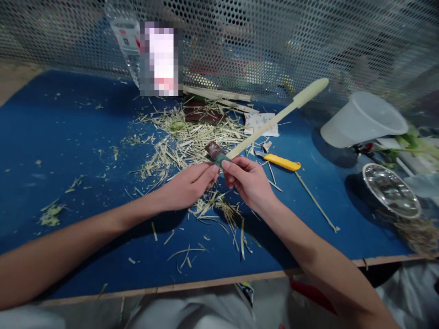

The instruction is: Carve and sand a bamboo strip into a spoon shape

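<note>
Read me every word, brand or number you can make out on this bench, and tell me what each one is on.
Nothing here can be read with certainty.
Label on the clear plastic container: red and dark print, too small to read.
Paper beside the stick: printed marks, too small and blurred to read.
Pixelated patch: blurred out, unreadable.

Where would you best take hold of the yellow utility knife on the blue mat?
Probably by the knife's yellow handle, pinched from above and coming in from its right end. It lies flat on the blue mat, with its metal end pointing left toward the right hand, so that approach stays clear of the metal end.
</note>
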`<state>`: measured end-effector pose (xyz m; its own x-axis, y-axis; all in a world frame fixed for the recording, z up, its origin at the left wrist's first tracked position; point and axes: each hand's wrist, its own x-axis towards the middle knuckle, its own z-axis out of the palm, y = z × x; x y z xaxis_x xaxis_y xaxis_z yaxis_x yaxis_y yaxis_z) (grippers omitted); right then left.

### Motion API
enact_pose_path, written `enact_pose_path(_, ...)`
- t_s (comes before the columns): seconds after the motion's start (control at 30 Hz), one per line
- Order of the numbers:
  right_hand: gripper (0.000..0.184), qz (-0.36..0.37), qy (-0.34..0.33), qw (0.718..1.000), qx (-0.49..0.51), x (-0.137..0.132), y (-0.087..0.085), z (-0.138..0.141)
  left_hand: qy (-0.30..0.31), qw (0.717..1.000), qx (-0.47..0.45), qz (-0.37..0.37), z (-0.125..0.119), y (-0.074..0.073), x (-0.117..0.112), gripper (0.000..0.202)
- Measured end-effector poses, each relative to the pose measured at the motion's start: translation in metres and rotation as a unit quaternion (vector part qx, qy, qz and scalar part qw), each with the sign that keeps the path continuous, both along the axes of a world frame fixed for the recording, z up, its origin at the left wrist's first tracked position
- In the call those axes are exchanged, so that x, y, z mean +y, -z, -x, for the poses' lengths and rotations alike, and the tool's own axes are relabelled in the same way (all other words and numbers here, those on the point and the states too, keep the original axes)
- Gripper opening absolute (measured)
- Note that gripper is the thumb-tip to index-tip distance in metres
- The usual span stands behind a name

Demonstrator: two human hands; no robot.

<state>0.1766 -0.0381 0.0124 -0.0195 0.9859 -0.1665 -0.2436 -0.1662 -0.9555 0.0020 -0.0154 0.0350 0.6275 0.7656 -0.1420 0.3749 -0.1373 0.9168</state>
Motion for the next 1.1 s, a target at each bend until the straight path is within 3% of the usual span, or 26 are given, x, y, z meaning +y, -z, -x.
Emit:
enact_pose_path(0.2,0.032,-0.056,0.108,0.992,-0.017,0.01,-0.01,-0.023,0.023,0.998,-0.03,0.051,0.001,-0.004,0.0,0.04)
enact_pose_path(0.4,0.035,-0.033,-0.013,0.999,-0.028,0.0,-0.004,-0.007,0.038,0.995,-0.062,0.066,0.0,-0.004,0.0,0.036)
enact_pose_path(0.47,0.035,-0.043,0.011,0.998,-0.035,0.001,-0.006,-0.01,0.049,0.995,-0.057,0.07,0.001,-0.005,-0.001,0.037)
enact_pose_path(0.6,0.033,-0.058,0.126,0.99,-0.021,0.008,-0.012,-0.018,0.059,0.994,-0.05,0.073,0.001,-0.008,-0.003,0.04)
enact_pose_path(0.67,0.035,-0.049,0.126,0.991,-0.008,0.006,-0.01,-0.015,0.056,0.994,-0.057,0.077,0.0,-0.007,-0.003,0.041)
enact_pose_path(0.83,0.039,-0.016,0.03,0.999,-0.025,-0.001,-0.004,-0.004,0.055,0.991,-0.075,0.092,0.001,-0.005,-0.004,0.04)
enact_pose_path(1.0,0.033,-0.068,0.121,0.99,-0.035,0.009,-0.019,-0.026,0.065,0.995,-0.048,0.059,0.001,-0.007,-0.005,0.042)
enact_pose_path(1.1,0.034,-0.069,0.144,0.987,-0.024,0.007,-0.019,-0.024,0.063,0.997,-0.039,0.027,-0.001,-0.007,-0.005,0.042)
